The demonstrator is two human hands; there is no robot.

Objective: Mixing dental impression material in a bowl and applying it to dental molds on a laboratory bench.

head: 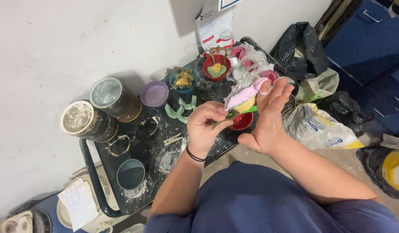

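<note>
While my left hand [206, 125] pinches a thin tool [221, 121] | right hand [268, 116] open-fingered, cradling pink-yellow mould [244, 97] | red cup [241, 123] at 6 o'clock beneath, on desk [156, 151]

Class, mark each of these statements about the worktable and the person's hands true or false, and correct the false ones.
1. The right hand holds a pink and yellow piece. True.
2. The left hand wears a black band at the wrist. True.
3. The purple bowl sits on the floor. False: it stands on the dark table.
4. The red bowl is empty. False: it holds yellow and green pieces.
5. Two tall dirty cans stand at the table's left. True.
</note>
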